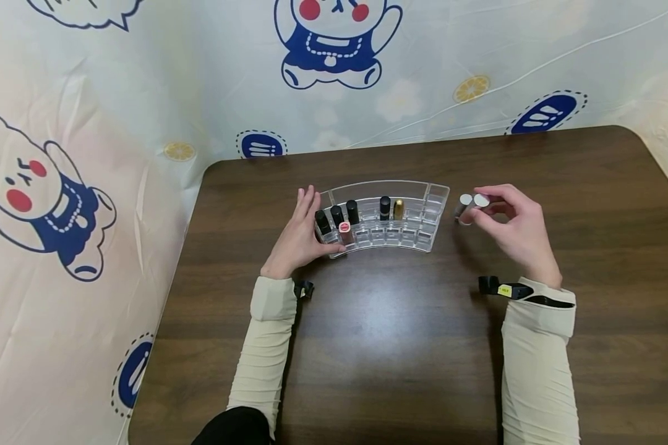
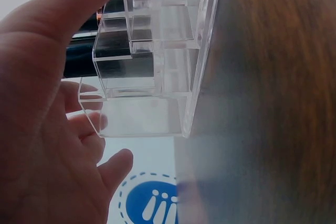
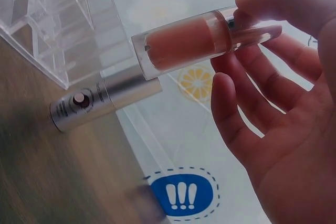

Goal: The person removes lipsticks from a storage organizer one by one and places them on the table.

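A clear acrylic lipstick organizer [image 1: 386, 240], curved and stepped, stands on the table. My left hand [image 1: 297, 238] grips its left end, thumb at the front and fingers along the side and back. Between thumb and fingertips my right hand [image 1: 520, 228] pinches a lip gloss tube [image 3: 181, 45] by its shiny cap; its clear body shows peachy-pink contents. The gloss is held upright off the table, right of the organizer. Beside it a silver tube [image 3: 84, 103] stands on the table, apart from the organizer.
Several black-capped tubes [image 1: 352, 212], a gold tube [image 1: 399, 210] and a pink-topped tube [image 1: 344, 227] occupy organizer slots, mostly at the left. The brown wooden table [image 1: 378, 346] meets a printed cloth [image 1: 200, 74] at its back and left edges.
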{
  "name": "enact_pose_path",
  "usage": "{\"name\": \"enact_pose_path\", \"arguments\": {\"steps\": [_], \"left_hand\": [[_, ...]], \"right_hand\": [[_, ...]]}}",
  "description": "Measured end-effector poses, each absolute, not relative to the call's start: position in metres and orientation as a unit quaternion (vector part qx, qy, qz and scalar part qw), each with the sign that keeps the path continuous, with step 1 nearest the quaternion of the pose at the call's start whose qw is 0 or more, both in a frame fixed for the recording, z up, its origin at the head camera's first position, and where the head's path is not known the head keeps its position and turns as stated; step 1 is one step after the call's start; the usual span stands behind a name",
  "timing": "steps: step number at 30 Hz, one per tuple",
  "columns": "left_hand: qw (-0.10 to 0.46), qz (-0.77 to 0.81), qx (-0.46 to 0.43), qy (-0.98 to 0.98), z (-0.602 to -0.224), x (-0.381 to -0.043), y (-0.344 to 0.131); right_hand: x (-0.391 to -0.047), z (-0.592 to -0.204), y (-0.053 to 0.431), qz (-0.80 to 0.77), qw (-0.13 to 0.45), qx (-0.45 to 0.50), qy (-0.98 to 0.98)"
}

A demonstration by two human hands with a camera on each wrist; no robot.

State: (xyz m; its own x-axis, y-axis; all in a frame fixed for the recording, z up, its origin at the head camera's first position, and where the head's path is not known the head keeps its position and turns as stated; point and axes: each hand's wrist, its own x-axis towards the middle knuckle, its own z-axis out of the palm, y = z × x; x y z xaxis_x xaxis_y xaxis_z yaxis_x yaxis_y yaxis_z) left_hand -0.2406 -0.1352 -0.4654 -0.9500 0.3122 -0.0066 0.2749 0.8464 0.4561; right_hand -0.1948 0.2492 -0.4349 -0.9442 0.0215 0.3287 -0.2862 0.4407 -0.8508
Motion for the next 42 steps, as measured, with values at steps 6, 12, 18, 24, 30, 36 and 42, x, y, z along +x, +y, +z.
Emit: {"name": "enact_pose_path", "arguments": {"steps": [6,12,18,24,30,36,42], "left_hand": [[0.043,0.230,0.154,0.960,-0.465,-0.240,-0.135],[0.040,0.233,0.153,0.959,-0.466,-0.241,-0.135],[0.039,0.235,0.152,0.959,-0.467,-0.241,-0.135],[0.044,0.235,0.152,0.959,-0.465,-0.240,-0.135],[0.045,0.235,0.150,0.959,-0.465,-0.240,-0.135],[0.045,0.234,0.149,0.960,-0.464,-0.240,-0.135],[0.045,0.232,0.149,0.960,-0.464,-0.240,-0.135]], "right_hand": [[-0.194,-0.437,0.254,0.524,0.141,0.063,-0.838],[-0.194,-0.439,0.258,0.522,0.137,0.050,-0.841],[-0.194,-0.440,0.262,0.511,0.125,0.028,-0.850],[-0.194,-0.443,0.266,0.509,0.126,0.019,-0.851],[-0.194,-0.445,0.270,0.507,0.130,0.010,-0.852],[-0.194,-0.446,0.272,0.508,0.140,0.008,-0.850],[-0.195,-0.448,0.275,0.504,0.139,-0.001,-0.852]]}}
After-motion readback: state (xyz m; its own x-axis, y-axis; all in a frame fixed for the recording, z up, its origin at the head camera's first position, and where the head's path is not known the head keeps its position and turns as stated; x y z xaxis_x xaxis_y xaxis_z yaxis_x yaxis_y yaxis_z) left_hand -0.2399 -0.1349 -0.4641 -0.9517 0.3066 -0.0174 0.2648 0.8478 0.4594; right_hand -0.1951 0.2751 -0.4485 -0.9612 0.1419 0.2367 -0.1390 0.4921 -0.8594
